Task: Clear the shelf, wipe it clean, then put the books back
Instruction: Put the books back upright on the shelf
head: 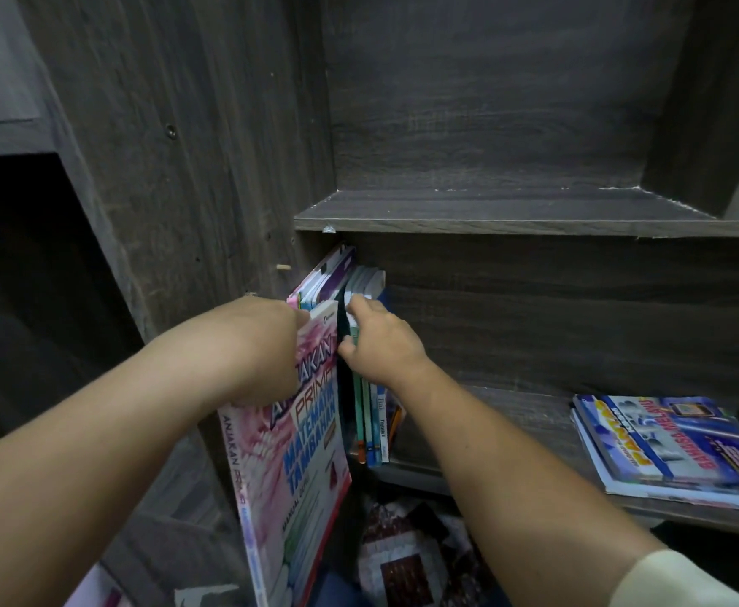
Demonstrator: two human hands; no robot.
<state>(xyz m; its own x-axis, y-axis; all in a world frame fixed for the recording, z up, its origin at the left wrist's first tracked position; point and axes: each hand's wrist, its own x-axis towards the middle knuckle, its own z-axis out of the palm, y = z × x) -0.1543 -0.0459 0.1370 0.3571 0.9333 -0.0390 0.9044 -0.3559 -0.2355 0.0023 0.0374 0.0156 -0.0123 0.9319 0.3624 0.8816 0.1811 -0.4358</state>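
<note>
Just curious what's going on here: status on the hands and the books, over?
Left hand grips pink book, partly out of shelf. Right hand holds upright thin books. Flat stack lies right, apart.

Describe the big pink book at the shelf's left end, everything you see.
The pink book is a large glossy paperback, pink and white with blue lettering, "Matematik Tambahan" on its cover. It stands upright, jutting past the shelf edge. The left hand grips its top; thin books stand at its right.
</note>
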